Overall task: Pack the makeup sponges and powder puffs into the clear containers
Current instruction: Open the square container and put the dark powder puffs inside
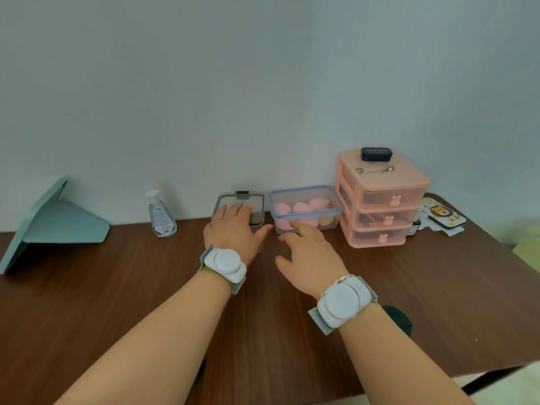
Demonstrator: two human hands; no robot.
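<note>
Your left hand (233, 226) lies flat, fingers straight, on the grey box (241, 203); right hand (306, 252) hovers loose before the blue tub (306, 210), sponges (301, 208) inside. Press too hard and that box could skid into the wall

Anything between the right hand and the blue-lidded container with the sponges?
Nothing visible. The right hand hovers open just in front of the blue-lidded container, fingertips near its front wall, with only bare table between. The lid is on, covering the pink sponges.
</note>
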